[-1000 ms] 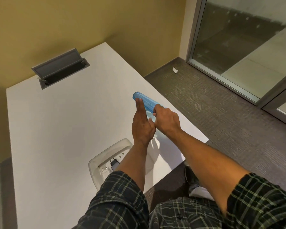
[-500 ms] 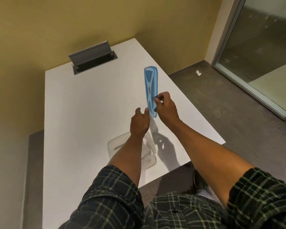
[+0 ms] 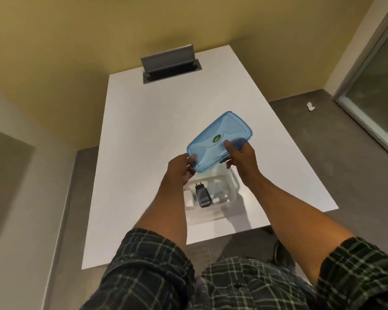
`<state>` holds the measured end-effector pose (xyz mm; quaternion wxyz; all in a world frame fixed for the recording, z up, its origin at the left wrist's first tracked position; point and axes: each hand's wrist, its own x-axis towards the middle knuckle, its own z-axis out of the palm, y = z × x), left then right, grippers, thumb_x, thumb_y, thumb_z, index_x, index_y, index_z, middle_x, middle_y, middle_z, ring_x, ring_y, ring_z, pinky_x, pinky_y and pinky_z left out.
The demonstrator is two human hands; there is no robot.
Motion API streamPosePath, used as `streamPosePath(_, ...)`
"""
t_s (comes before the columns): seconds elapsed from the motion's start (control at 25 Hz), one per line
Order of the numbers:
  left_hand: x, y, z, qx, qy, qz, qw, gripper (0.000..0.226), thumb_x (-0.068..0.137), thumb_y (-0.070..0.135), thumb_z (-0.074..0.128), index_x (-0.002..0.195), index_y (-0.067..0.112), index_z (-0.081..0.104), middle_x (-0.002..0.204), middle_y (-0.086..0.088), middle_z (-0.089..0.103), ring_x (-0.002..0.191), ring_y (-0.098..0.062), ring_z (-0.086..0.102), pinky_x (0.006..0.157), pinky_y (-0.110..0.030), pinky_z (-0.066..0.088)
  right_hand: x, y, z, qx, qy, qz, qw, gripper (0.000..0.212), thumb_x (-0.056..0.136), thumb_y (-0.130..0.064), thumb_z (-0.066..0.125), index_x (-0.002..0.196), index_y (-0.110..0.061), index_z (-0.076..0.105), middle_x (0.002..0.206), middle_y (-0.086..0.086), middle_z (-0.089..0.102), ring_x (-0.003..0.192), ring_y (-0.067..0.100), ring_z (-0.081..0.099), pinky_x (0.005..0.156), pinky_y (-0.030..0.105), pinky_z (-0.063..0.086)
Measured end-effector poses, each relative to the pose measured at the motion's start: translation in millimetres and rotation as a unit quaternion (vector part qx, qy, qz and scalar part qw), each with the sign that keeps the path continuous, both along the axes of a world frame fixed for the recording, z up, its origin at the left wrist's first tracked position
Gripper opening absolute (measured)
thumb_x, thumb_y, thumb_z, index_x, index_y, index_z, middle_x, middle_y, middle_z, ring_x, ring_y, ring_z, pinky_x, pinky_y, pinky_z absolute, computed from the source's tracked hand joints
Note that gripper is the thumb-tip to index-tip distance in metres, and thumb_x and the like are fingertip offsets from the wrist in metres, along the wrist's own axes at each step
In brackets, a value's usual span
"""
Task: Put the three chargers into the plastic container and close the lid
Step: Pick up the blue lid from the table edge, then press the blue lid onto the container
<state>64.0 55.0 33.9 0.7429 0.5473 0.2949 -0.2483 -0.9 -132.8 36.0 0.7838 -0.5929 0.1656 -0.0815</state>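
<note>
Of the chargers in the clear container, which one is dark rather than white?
The black charger, lying in the container with its two prongs pointing toward the table's far end. The chargers on either side of it are white.

Green oval sticker (image 3: 216, 138) on blue lid (image 3: 230, 127), lettering unreadable

**Colours around the white table**

The table (image 3: 143, 135) is white. Above it, a translucent blue lid (image 3: 220, 139) bears a green oval label. On it, a clear container (image 3: 231, 193) holds a black charger (image 3: 202, 195) and white chargers (image 3: 188, 196). Sleeves (image 3: 148, 265) are dark plaid.
</note>
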Motion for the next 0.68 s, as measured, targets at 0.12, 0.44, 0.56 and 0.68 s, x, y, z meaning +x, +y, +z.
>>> streamPosePath(0.12,-2,29,-2,0.070,-0.042,-0.031,0.996,0.025,0.090,-0.003,0.066,0.113,0.005,0.071,0.083,-0.014,0.066,0.062,-0.021,0.056,0.051,-0.025,0.047,4,-7,-6,-0.011,0.053,-0.100,0.994,0.027,0.088,-0.042,0.072,0.094,-0.017,0.062,0.076,0.002,0.068,0.056,0.016,0.058,0.041,0.024,0.042)
streamPosePath(0.44,-33,63,-29,0.436,-0.177,-0.136,0.872,0.025,0.088,0.027,0.070,0.087,0.002,0.073,0.084,-0.010,0.076,0.080,-0.030,0.075,0.082,-0.034,0.057,-6,-15,-48,-0.291,0.169,0.056,0.940,0.047,0.079,-0.045,0.078,0.112,-0.014,0.064,0.092,0.006,0.069,0.081,0.022,0.067,0.072,0.036,0.052)
streamPosePath(0.56,-42,65,-35,0.481,-0.173,-0.153,0.846,0.028,0.088,0.033,0.069,0.091,0.006,0.073,0.092,-0.008,0.075,0.091,-0.027,0.069,0.078,-0.028,0.049,-12,-14,-54,-0.396,0.202,0.116,0.888,0.049,0.080,-0.057,0.072,0.110,-0.018,0.062,0.096,0.003,0.070,0.089,0.023,0.067,0.076,0.038,0.052)
streamPosePath(0.68,-48,63,-37,0.495,-0.170,-0.155,0.838,0.029,0.087,0.036,0.069,0.095,0.008,0.073,0.096,-0.005,0.074,0.093,-0.025,0.067,0.076,-0.025,0.044,-14,-15,-54,-0.438,0.207,0.124,0.866,0.047,0.081,-0.061,0.068,0.102,-0.019,0.060,0.091,0.002,0.070,0.086,0.024,0.066,0.074,0.038,0.051)
